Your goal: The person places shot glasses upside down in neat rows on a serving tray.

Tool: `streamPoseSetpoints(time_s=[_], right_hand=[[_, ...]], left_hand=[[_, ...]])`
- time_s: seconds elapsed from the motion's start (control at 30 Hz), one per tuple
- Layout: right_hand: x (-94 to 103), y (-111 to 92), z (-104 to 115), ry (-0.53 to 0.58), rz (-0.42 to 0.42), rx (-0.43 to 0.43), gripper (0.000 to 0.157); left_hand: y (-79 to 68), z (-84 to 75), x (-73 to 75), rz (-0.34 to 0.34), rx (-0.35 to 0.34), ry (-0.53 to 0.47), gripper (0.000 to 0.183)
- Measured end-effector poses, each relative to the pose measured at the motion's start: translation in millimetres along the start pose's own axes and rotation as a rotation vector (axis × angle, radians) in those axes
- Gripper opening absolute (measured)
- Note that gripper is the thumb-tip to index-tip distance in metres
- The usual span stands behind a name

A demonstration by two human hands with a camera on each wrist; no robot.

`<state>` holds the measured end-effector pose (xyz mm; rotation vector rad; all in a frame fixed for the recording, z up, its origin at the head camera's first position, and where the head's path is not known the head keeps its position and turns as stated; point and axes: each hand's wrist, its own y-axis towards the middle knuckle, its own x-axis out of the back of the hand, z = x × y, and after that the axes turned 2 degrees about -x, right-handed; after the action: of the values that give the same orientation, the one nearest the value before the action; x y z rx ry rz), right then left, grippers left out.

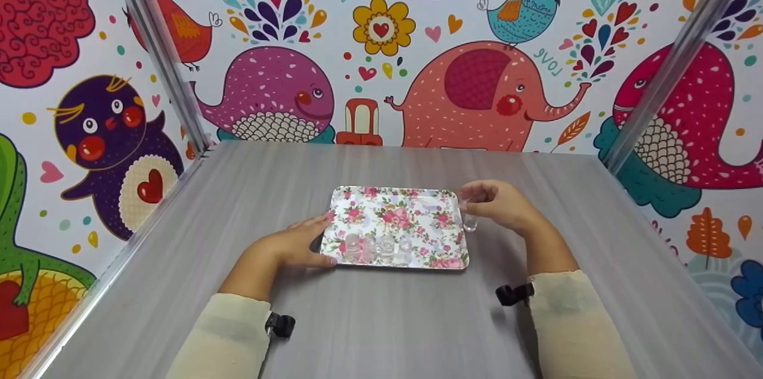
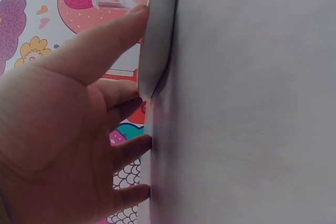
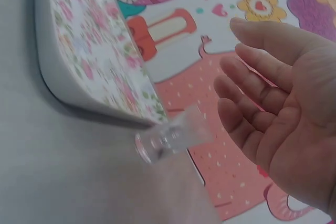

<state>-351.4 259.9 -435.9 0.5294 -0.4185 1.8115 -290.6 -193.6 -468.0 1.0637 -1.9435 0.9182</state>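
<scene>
A white tray (image 1: 396, 218) with a pink rose pattern lies on the table. Several small clear glasses (image 1: 387, 246) stand in a row along its near edge. My left hand (image 1: 295, 243) is at the tray's left end, thumb and index fingertips touching the rim; in the left wrist view its other fingertips reach the tabletop. One more clear glass (image 3: 170, 137) stands on the table just off the tray's right edge. My right hand (image 3: 289, 95) is beside that glass, its fingers loosely bent and apart from it in the right wrist view.
The grey table (image 1: 381, 325) runs back to a wall (image 1: 369, 69) printed with cartoon animals. Metal posts (image 1: 158, 51) stand at the back left and back right corners. A black strap device (image 1: 280, 325) sits at each wrist.
</scene>
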Motion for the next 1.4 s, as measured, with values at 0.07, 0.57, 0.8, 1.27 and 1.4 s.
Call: streamPoseSetpoints(time_s=[0.07,0.57,0.8,1.27,1.4], right_hand=[[5.1,-0.1,-4.5,0.011,-0.019,-0.002,0.044],[20.1,2.4,-48.5,0.202,0.054,-0.125,0.062],[11.5,5.9,-63.4,0.225,0.097,-0.15,0.064],[-2.6,11.6,-65.4,0.04,0.054,-0.144,0.051],[-4.0,11.8,-66.0,0.023,0.044,-0.127,0.048]], left_hand=[[0.2,0.5,-0.3,0.0,0.003,0.001,0.108],[0.3,-0.8,-1.3,0.012,0.028,0.003,0.108],[-0.2,-1.4,0.1,0.008,0.04,-0.007,0.108],[0.6,-0.2,-1.1,-0.003,0.011,-0.01,0.108],[1.4,-0.1,-1.3,-0.002,0.013,-0.005,0.108]])
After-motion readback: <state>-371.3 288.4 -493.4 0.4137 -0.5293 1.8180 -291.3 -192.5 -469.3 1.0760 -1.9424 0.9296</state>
